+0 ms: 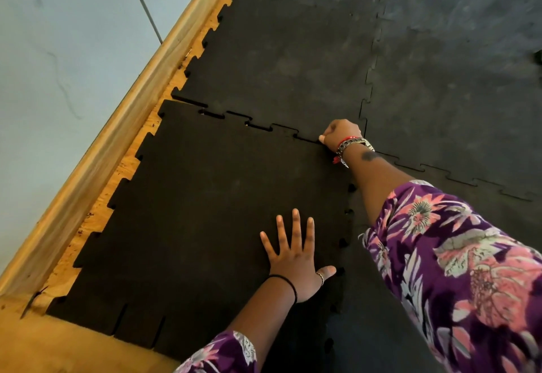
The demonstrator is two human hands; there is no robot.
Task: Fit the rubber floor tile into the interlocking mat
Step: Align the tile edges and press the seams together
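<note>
Dense, floppy-stiff rubber floor tile [205, 211] lying half-seated at mat [293, 64] corner, left hand [296, 258] splayed flat pinning it, right hand [340, 133] clenched pressing far-edge tabs: best worked along seams.

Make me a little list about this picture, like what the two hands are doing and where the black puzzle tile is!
Tile: black rubber floor tile, lying flat beside the mat
Mat: interlocking mat, already laid, dark and scuffed
Left hand: left hand flat on the tile, fingers spread
Right hand: right hand curled at the tile's far corner, on the seam
Seam: toothed seam shows gaps, so not fully locked yet
Floor: wooden floor bare along the tile's left edge
Wall: pale wall with wooden skirting
</note>
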